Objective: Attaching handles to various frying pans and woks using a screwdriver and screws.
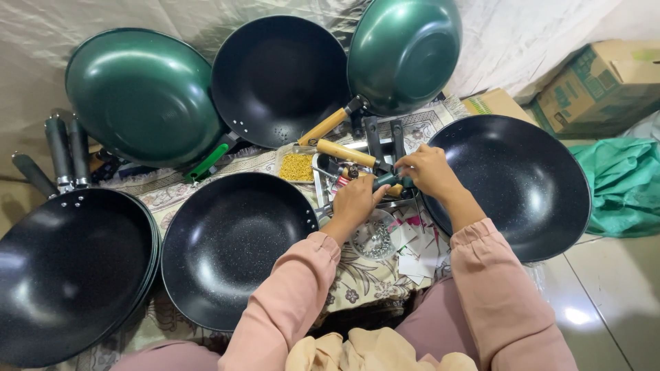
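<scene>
left hand (355,200) grip closed on a green-handled tool (386,181) | right hand (430,170) pinching its far end, just beside the black pan (512,184) | we judge the tool could slip, scattering the bowl of screws (375,237) below our grip

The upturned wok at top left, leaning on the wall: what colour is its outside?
Dark glossy green wok, shown in the head view.
</scene>
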